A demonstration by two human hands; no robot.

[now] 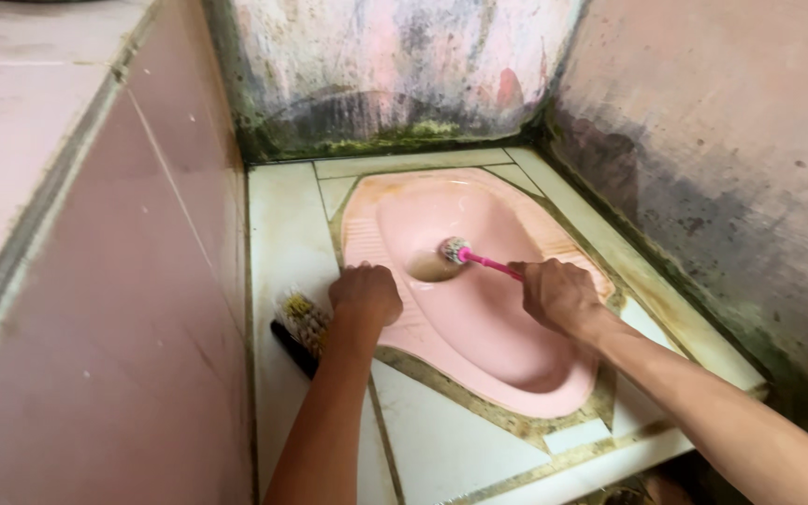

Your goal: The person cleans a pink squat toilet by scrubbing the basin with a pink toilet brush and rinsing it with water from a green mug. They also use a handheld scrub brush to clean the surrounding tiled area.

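Both forearms reached down from the bottom edge toward a pink squat pan (479, 318) set into pale, stained tiles (282, 224). The right hand (561, 295) was closed in a fist around the pink handle of a small brush (468, 254). That brush had a thin, straight handle and a short tuft of whitish and greenish bristles, and its head lay inside the bowl at the edge of the dark, brown-stained drain hole (434, 267). The left hand (365, 292) was curled shut, knuckles up, resting on the pan's ribbed left footrest; I could not tell whether it held anything. Just left of it, a scrub brush (303, 325) with yellowish bristles and a dark back lay on the tiles. Grimy, mould-streaked walls (703, 168) closed in the corner.
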